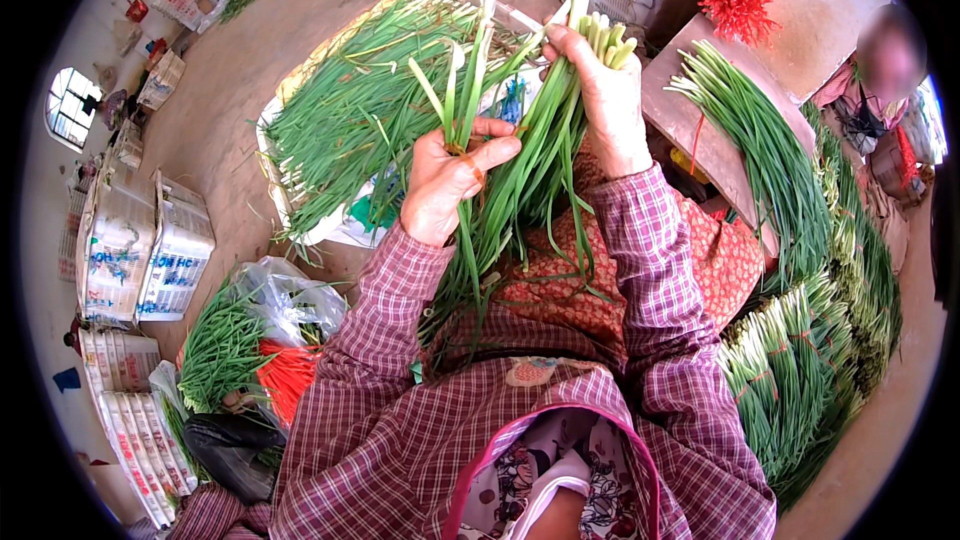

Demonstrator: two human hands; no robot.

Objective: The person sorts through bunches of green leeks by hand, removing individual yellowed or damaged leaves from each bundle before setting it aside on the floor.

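Observation:
My right hand (pixel 605 90) is closed around a bunch of garlic chives (pixel 560 115), thumb across the pale stem ends, with the long green leaves hanging down toward my lap. Close beside it on the left, my left hand (pixel 445 175) grips a few loose chive stalks (pixel 470 90) that stick up past its fingers. Something thin and orange-brown, perhaps a dry leaf or a tie, shows at its thumb. Beyond both hands, a white crate (pixel 268 135) holds a loose heap of chives (pixel 360 105). A patterned red cloth (pixel 550 285) covers my lap.
A board (pixel 665 105) at right carries a red-tied chive bundle (pixel 750 130); more bundles (pixel 790 370) are stacked nearer. Red ties (pixel 735 5) hang behind. At left are a clear plastic bag (pixel 290 295), orange-red strips (pixel 287 380) and crates (pixel 125 240). Another person (pixel 870 105) is far right.

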